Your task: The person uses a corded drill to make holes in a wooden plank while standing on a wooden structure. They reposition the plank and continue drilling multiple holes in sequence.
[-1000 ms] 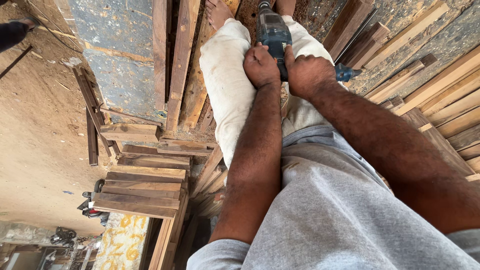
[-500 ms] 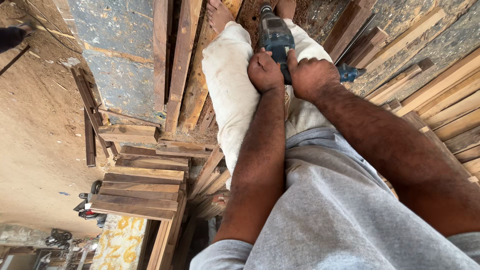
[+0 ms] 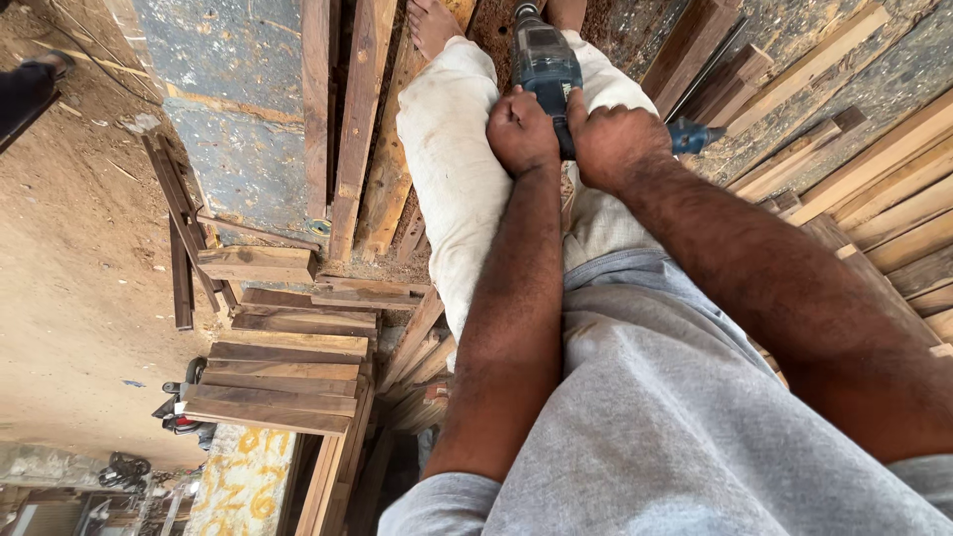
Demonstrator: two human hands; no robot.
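Observation:
A dark blue power drill (image 3: 544,62) points downward between my legs, its tip near sawdust-covered wood by my bare feet. My left hand (image 3: 522,131) is closed around the drill's side grip. Just to its right, my right hand (image 3: 613,141) grips the drill's rear handle, where a blue part (image 3: 692,136) sticks out. The two fists nearly touch. I wear off-white trousers (image 3: 452,149) and a grey shirt (image 3: 675,417). The drill bit is hidden at the top edge of the view.
Long wooden planks (image 3: 347,119) lie under my left foot (image 3: 433,25). Stacked boards (image 3: 283,372) sit lower left, more planks (image 3: 874,169) at the right. A grey-blue slab (image 3: 233,109) and sandy ground (image 3: 69,298) lie to the left.
Both hands and the drill hold nearly the same place; the view has shifted only slightly.

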